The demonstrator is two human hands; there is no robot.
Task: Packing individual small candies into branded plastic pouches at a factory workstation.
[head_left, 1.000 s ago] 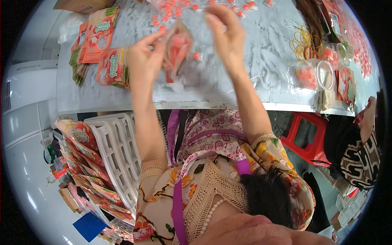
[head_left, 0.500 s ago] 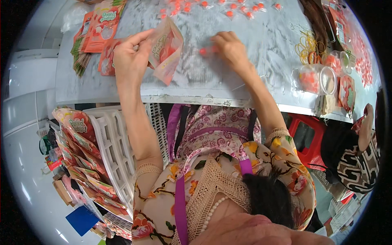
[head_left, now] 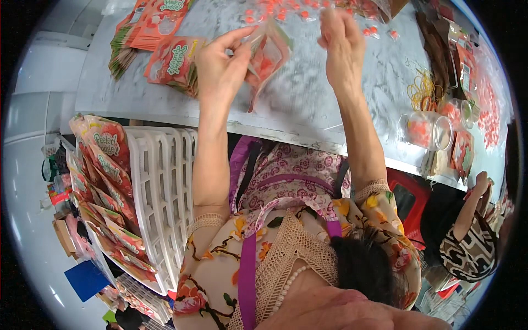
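Observation:
My left hand (head_left: 222, 65) pinches the rim of an upright printed pouch (head_left: 266, 61). The pouch's mouth gapes, and red-orange pieces show inside it. My right hand (head_left: 344, 52) is stretched over the far part of the table, close to scattered small clear packets of red-orange candy (head_left: 305, 15). Motion blurs its fingertips, so whether it holds anything is hidden. Beside my left wrist lies a stack of flat red printed pouches (head_left: 171, 59), with more red pouches (head_left: 159, 25) behind it.
A white plastic crate (head_left: 165, 203) with filled pouches (head_left: 113, 181) stands at the left below the table edge. On the table's right are a clear jar (head_left: 429, 131) of candies and yellow rubber bands (head_left: 422, 88). Another person's arm (head_left: 466, 212) shows at the far right.
My right hand has moved farther away, toward the scattered packets; the red piece near its fingers is no longer seen there. The left hand still holds the pouch. The whole view has shifted.

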